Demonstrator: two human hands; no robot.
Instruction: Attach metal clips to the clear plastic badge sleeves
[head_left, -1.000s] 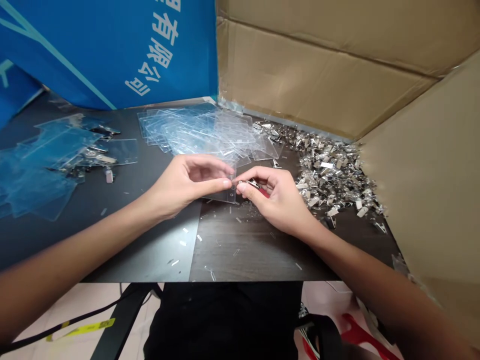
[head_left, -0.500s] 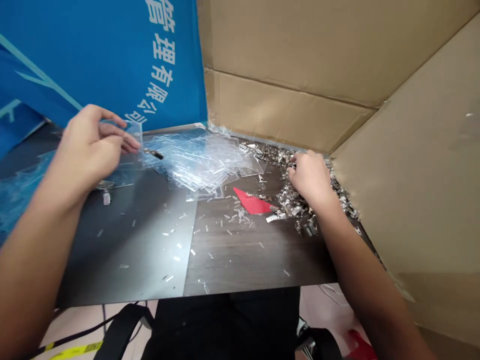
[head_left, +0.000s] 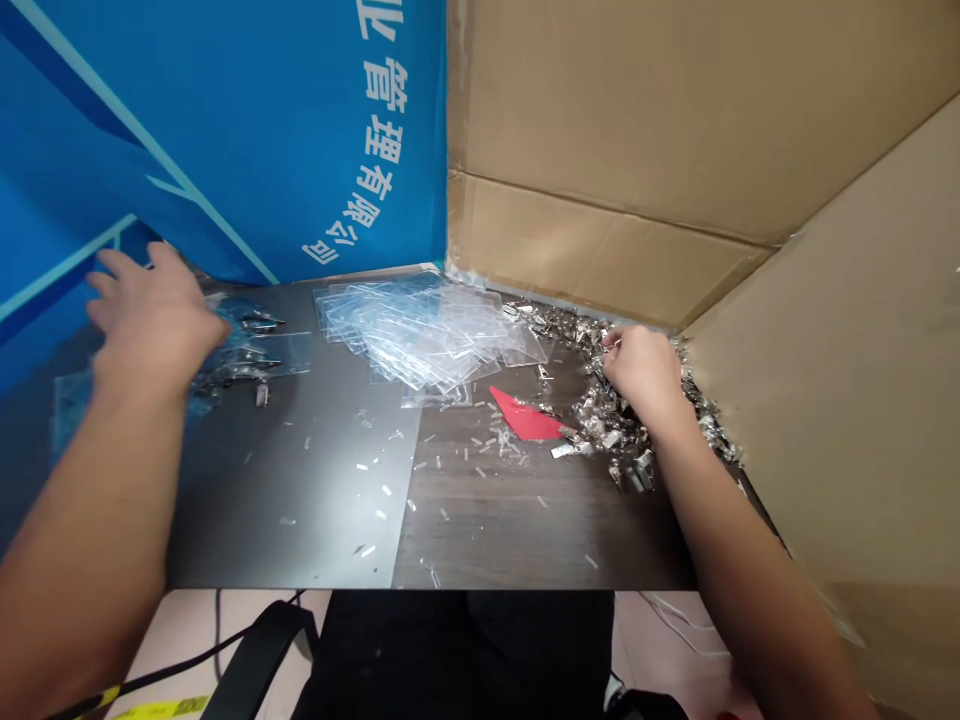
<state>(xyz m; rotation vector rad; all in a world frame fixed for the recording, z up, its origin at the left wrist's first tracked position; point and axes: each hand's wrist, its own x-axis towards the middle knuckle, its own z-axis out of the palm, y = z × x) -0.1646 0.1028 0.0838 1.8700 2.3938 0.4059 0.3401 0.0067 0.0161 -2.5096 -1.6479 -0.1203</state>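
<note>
I read the left hand as open, fingers spread and palm down, hovering over the far left of the table, just above a small group of clear plastic badge holders with metal clips attached. I can't make out anything in its grip. The right hand is down at the heap of metal clips, curled, with its fingertips in among the upper edge of the pile. From here I cannot tell whether it has hold of a clip. The heap runs along the cardboard wall at the right rear of the dark table. A loose stack of clear plastic sleeves lies at the back centre, left of the heap and well apart from both hands. A red plastic wedge sits on the table just in front of the sleeves, touching the near-left side of the clips. Small clear plastic offcuts are scattered over the middle of the table. A blue banner with white Chinese lettering rises behind the left side.
</note>
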